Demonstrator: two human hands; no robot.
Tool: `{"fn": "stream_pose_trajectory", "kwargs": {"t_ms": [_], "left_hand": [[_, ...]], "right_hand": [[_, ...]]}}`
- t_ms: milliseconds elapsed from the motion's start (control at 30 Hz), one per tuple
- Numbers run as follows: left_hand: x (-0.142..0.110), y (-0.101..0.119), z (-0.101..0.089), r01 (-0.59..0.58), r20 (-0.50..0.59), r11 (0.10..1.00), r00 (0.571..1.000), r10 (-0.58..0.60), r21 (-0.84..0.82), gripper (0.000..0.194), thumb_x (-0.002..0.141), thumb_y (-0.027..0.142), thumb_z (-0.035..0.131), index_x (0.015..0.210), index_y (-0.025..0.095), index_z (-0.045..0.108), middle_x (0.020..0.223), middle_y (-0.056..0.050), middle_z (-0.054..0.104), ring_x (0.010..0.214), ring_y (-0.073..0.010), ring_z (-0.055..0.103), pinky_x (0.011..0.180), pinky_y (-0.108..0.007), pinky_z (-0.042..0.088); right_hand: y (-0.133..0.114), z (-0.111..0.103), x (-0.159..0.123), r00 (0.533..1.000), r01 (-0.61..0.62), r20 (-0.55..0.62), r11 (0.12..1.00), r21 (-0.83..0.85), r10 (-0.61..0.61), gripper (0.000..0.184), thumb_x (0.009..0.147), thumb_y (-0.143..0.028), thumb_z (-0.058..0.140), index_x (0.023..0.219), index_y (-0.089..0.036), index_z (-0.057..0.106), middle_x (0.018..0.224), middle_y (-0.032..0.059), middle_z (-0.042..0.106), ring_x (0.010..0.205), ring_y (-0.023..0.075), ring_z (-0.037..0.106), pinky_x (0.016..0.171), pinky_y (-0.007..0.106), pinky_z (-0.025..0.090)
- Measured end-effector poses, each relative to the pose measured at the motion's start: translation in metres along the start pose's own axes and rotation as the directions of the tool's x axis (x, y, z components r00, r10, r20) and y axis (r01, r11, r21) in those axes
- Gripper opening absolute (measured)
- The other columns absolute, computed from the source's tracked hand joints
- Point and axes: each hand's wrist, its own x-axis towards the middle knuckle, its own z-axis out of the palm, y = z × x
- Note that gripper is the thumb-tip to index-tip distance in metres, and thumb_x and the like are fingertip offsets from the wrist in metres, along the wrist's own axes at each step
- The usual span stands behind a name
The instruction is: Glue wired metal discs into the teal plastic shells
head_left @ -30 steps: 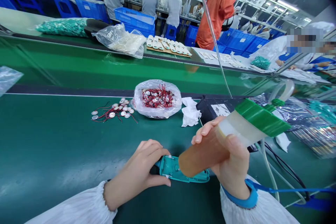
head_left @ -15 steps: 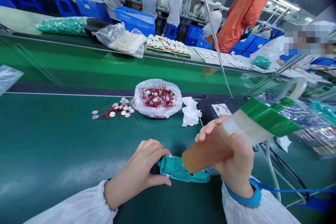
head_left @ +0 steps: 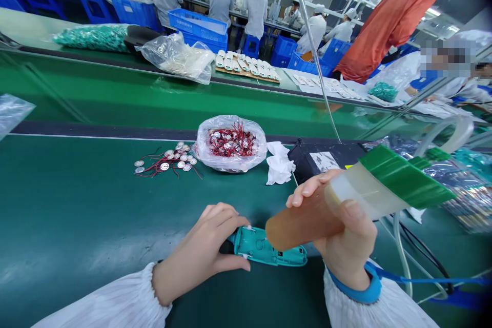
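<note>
Over casing (head_left: 255,245), amber tube (head_left: 303,225), seemingly leftward

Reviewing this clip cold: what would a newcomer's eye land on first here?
The amber tube with its green band, held up in the right hand at lower right, stands out first, above the teal casing gripped by the left hand. Behind them at centre sits a clear bag of red-wired metal discs. At upper right, a large orange cloth catches the eye.

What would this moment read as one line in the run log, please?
left hand: teal plastic housing | right hand: amber dispensing barrel, over housing
</note>
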Motion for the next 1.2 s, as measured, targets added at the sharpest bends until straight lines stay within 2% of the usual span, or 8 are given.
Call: {"fn": "stream_pose_trajectory", "kwargs": {"t_ms": [267, 667, 933, 1133, 1200], "left_hand": [[0.001, 0.001, -0.001, -0.007, 0.005, 1.0, 1.0, 0.007, 0.014, 0.049, 0.067, 0.047, 0.076, 0.105, 0.022, 0.059, 0.098, -0.004, 0.063, 0.095, -0.0244, 0.053, 0.081, -0.035, 0.04], [0.002, 0.001, -0.001, 0.008, 0.028, 1.0, 1.0, -0.009, 0.029, 0.048, 0.068, 0.048, 0.075, 0.105, 0.023, 0.058, 0.099, -0.004, 0.063, 0.095, -0.0248, 0.053, 0.081, -0.036, 0.039], [0.001, 0.001, -0.001, 0.012, 0.015, 1.0, 1.0, -0.012, 0.016, 0.047, 0.072, 0.052, 0.07, 0.108, 0.024, 0.059, 0.1, -0.004, 0.063, 0.094, -0.0243, 0.054, 0.08, -0.035, 0.04], [0.0, -0.001, 0.0, -0.001, -0.002, 1.0, 1.0, 0.001, -0.008, 0.049, 0.074, 0.056, 0.066, 0.112, 0.026, 0.058, 0.101, -0.004, 0.064, 0.095, -0.0245, 0.054, 0.081, -0.036, 0.041], [-0.001, -0.002, 0.0, 0.0, 0.005, 1.0, 1.0, 0.0, -0.005, 0.052, 0.074, 0.056, 0.066, 0.114, 0.026, 0.057, 0.104, -0.005, 0.063, 0.097, -0.0252, 0.054, 0.082, -0.037, 0.041]], "right_hand": [[0.002, 0.002, -0.003, 0.995, 0.095, 0.04, 0.995, -0.04, -0.094, 0.029, 0.071, -0.047, 0.066, 0.085, -0.023, 0.057, 0.067, -0.0007, 0.06, 0.054, 0.0179, 0.058, 0.051, 0.034, 0.05], [-0.004, -0.001, -0.004, 0.982, 0.119, 0.158, 0.988, -0.102, -0.102, 0.025, 0.075, -0.046, 0.063, 0.085, -0.024, 0.059, 0.07, 0.0002, 0.059, 0.056, 0.0195, 0.059, 0.054, 0.037, 0.049], [-0.01, -0.001, 0.003, 0.997, 0.046, 0.061, 0.999, 0.013, -0.047, 0.027, 0.065, -0.044, 0.071, 0.078, -0.023, 0.061, 0.062, 0.0005, 0.059, 0.05, 0.0187, 0.058, 0.047, 0.033, 0.049], [-0.006, 0.001, 0.005, 0.999, 0.037, 0.035, 0.999, 0.032, -0.038, 0.027, 0.066, -0.044, 0.07, 0.078, -0.022, 0.06, 0.063, 0.0002, 0.06, 0.051, 0.0179, 0.059, 0.047, 0.032, 0.049], [-0.007, 0.0, 0.006, 0.999, 0.016, -0.039, 0.999, 0.048, -0.014, 0.029, 0.065, -0.046, 0.07, 0.078, -0.022, 0.059, 0.062, -0.0007, 0.059, 0.051, 0.0171, 0.058, 0.047, 0.031, 0.05]]}}
